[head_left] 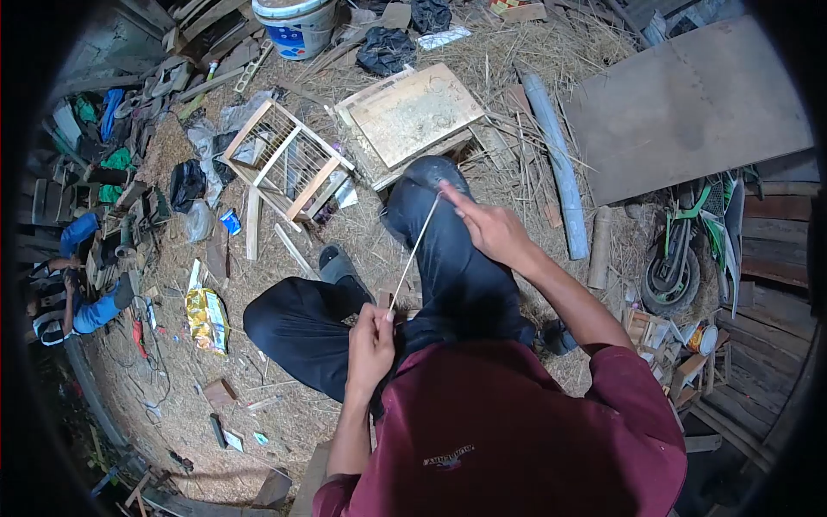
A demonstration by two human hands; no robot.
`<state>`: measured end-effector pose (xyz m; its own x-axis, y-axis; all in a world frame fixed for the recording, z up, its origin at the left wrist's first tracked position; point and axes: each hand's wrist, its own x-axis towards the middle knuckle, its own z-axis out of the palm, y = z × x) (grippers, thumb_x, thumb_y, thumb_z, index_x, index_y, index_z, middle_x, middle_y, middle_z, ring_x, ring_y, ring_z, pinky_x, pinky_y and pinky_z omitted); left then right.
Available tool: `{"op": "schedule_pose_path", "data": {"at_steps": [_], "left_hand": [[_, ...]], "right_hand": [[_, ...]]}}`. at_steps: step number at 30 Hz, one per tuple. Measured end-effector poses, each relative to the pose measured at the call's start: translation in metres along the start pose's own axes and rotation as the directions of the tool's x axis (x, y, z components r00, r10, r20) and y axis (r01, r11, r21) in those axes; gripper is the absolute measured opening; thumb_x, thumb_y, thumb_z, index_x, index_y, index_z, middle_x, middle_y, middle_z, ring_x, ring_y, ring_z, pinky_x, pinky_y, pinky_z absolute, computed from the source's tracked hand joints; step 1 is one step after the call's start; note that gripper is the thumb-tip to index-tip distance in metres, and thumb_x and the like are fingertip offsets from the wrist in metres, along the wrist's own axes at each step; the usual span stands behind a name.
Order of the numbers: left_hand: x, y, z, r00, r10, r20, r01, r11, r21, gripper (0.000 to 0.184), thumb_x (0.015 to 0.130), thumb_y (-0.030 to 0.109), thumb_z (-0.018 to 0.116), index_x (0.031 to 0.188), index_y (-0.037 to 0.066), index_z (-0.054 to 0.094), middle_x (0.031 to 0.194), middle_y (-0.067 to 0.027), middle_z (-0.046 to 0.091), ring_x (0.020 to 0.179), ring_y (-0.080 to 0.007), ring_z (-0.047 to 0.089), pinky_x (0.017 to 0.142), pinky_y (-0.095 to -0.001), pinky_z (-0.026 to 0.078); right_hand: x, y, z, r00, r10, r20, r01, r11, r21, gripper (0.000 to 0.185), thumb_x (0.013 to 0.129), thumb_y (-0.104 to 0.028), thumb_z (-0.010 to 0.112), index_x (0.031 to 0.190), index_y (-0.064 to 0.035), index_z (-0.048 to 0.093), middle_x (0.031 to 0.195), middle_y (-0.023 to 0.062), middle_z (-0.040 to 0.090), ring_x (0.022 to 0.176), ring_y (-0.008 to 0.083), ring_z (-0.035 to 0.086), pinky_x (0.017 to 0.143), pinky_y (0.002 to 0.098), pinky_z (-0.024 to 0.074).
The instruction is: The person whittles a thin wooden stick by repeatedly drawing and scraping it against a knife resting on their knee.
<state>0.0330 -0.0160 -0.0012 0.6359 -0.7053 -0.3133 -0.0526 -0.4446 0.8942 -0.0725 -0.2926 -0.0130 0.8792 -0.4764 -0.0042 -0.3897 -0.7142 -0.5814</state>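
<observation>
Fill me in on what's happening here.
A person in a maroon shirt is handling a thin stick. The left hand grips its near end, and the right hand is at the far end; whether those fingers pinch it or only touch it is hard to tell. Ahead on the littered ground are a barred wooden cage and, just right of it, a board with debris on top. Another person is at the far left.
</observation>
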Motion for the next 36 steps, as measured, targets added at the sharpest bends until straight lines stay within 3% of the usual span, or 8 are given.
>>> {"op": "schedule_pose_path", "data": {"at_steps": [3,7,9,12,16,23,27,36], "left_hand": [[-0.005,-0.003,-0.014,0.999,-0.050,-0.018,0.050,0.998,-0.030,0.015,0.098,0.012,0.054,0.086,0.002,0.052,0.058,-0.0007,0.044,0.052,-0.0074,0.039,0.048,-0.0280,0.033],[0.023,0.016,-0.008,0.999,0.020,-0.043,-0.018,0.998,0.056,0.017,0.097,0.014,0.056,0.087,0.001,0.051,0.058,-0.0049,0.044,0.052,-0.0114,0.041,0.050,-0.0305,0.036],[0.050,0.029,0.007,0.995,0.094,-0.042,-0.090,0.991,0.104,0.019,0.096,0.015,0.056,0.087,-0.001,0.051,0.059,-0.0085,0.047,0.052,-0.0165,0.045,0.052,-0.0335,0.038],[0.100,0.037,0.034,0.988,0.143,-0.054,-0.138,0.986,0.098,0.019,0.096,0.014,0.054,0.086,-0.002,0.052,0.062,-0.0140,0.054,0.055,-0.0245,0.054,0.055,-0.0379,0.042],[0.119,0.038,0.045,0.988,0.137,-0.069,-0.127,0.983,0.135,0.019,0.096,0.013,0.053,0.087,-0.003,0.052,0.067,-0.0189,0.060,0.061,-0.0306,0.061,0.057,-0.0420,0.044],[0.088,0.004,0.042,0.988,0.136,-0.070,-0.136,0.991,0.008,0.016,0.096,0.012,0.055,0.088,-0.002,0.054,0.060,-0.0074,0.052,0.053,-0.0153,0.047,0.051,-0.0328,0.039],[0.051,0.004,0.026,0.999,-0.033,0.013,0.033,0.998,-0.059,0.016,0.098,0.013,0.054,0.087,0.001,0.054,0.063,-0.0002,0.050,0.057,-0.0058,0.043,0.051,-0.0263,0.034],[-0.023,-0.010,-0.032,0.991,-0.128,-0.046,0.120,0.981,-0.154,0.016,0.099,0.013,0.054,0.086,0.003,0.052,0.062,0.0026,0.046,0.057,-0.0032,0.039,0.050,-0.0231,0.032]], "right_hand": [[0.000,0.007,0.002,0.997,0.070,-0.012,-0.069,0.995,0.069,0.057,0.095,-0.016,0.052,0.148,-0.0274,0.034,0.076,0.0274,0.062,0.068,0.0435,0.062,0.059,0.0510,0.0473],[0.000,-0.004,0.003,0.983,-0.053,-0.177,0.088,0.977,0.194,0.058,0.094,-0.014,0.053,0.148,-0.0260,0.035,0.082,0.0244,0.063,0.069,0.0417,0.063,0.061,0.0490,0.0487],[-0.002,-0.020,-0.010,0.987,-0.127,-0.097,0.141,0.977,0.157,0.057,0.093,-0.010,0.052,0.147,-0.0231,0.038,0.098,0.0242,0.066,0.078,0.0405,0.065,0.067,0.0473,0.0517],[0.004,-0.029,-0.014,0.973,-0.174,0.151,0.168,0.984,0.053,0.057,0.093,-0.011,0.053,0.147,-0.0259,0.039,0.088,0.0211,0.067,0.074,0.0390,0.065,0.064,0.0465,0.0515],[0.012,-0.021,-0.002,0.964,-0.162,0.209,0.172,0.985,-0.029,0.058,0.095,-0.018,0.051,0.148,-0.0337,0.034,0.072,0.0183,0.064,0.063,0.0372,0.063,0.057,0.0478,0.0507],[0.011,-0.018,0.002,0.987,-0.088,0.136,0.093,0.995,-0.032,0.057,0.094,-0.019,0.051,0.147,-0.0341,0.035,0.077,0.0198,0.066,0.067,0.0395,0.064,0.061,0.0504,0.0519],[0.007,-0.014,-0.003,0.994,-0.057,0.098,0.058,0.998,-0.013,0.057,0.094,-0.017,0.053,0.147,-0.0313,0.037,0.083,0.0203,0.066,0.070,0.0408,0.064,0.062,0.0501,0.0509],[0.003,-0.005,-0.005,0.997,0.072,0.025,-0.074,0.995,0.070,0.057,0.095,-0.017,0.052,0.148,-0.0278,0.035,0.088,0.0217,0.067,0.074,0.0423,0.064,0.067,0.0495,0.0518]]}}
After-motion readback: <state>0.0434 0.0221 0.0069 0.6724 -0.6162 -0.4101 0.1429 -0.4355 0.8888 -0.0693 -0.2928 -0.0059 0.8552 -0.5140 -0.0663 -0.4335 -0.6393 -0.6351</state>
